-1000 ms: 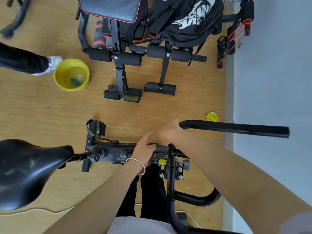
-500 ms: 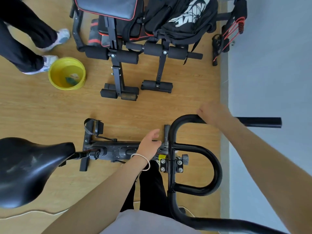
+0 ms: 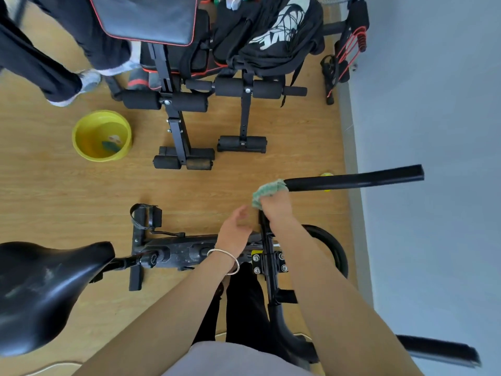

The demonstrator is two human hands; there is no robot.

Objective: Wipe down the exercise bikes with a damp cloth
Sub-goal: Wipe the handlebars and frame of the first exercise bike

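I look down on a black exercise bike [image 3: 176, 249] with its saddle [image 3: 40, 291] at the lower left. Its far handlebar [image 3: 352, 180] reaches right towards the wall. My right hand [image 3: 275, 210] is shut on a green cloth [image 3: 267, 192], pressed around the bend at the handlebar's inner end. My left hand [image 3: 234, 233], with a bangle at the wrist, rests open by the frame just left of the handlebar stem, holding nothing.
A yellow bucket [image 3: 78, 142] with water stands on the wooden floor at upper left. Behind the bike are black workout benches [image 3: 179, 104] with a black bag [image 3: 271, 39] on them. Another person's legs [image 3: 54, 61] stand at upper left. A grey wall [image 3: 433, 104] runs along the right.
My right hand slid back left along the far handlebar, from the straight part to its inner bend, and the green cloth now shows. The other person's legs stepped closer to the benches.
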